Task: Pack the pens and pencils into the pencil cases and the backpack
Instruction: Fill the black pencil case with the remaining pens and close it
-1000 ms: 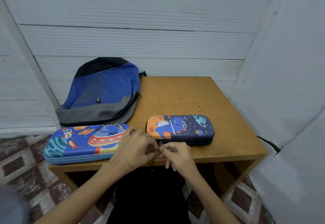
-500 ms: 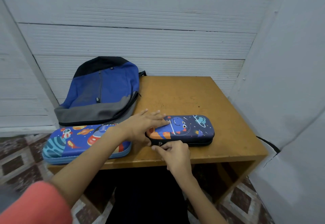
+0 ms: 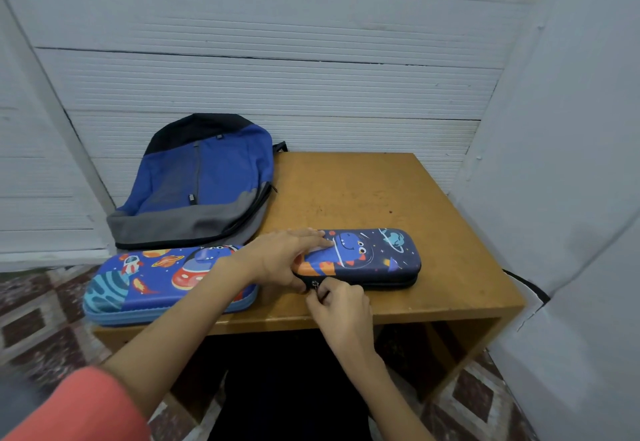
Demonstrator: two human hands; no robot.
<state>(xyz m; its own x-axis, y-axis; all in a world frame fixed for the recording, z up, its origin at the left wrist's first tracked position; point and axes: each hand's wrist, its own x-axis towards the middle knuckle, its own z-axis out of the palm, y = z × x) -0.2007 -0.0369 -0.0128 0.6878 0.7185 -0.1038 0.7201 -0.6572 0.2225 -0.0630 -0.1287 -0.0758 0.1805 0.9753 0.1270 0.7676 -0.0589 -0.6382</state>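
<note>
Navy moulded shell with a cartoon dinosaur and planets printed on it: that dark rounded pencil case (image 3: pixel 375 257) lies near the front of the worn brown wooden table (image 3: pixel 363 191), and it is where both hands have now settled. A second ago they were bunched together at the table's front edge, just before the case. Since then the left grip (image 3: pixel 277 260) has slid up onto the left end of the lid. Its fingers lie stretched flat on top and its thumb is braced against the front wall, so it is pinning the case, not closing round it. The right grip (image 3: pixel 341 305) has closed to a tight pinch on the small metal zip pull (image 3: pixel 314 284) at the case's front left corner. I read this as the zip about to be run, though I cannot tell which way. No pens or pencils show anywhere. The case looks stiff and smooth, with a dark fabric zip band round its middle. Beside it, to the left, the larger light-blue space-print pencil case (image 3: pixel 156 281) overhangs the table's edge. Behind that slumps the soft blue, grey and black fabric backpack (image 3: pixel 201 184), its zips closed as far as I can see.
</note>
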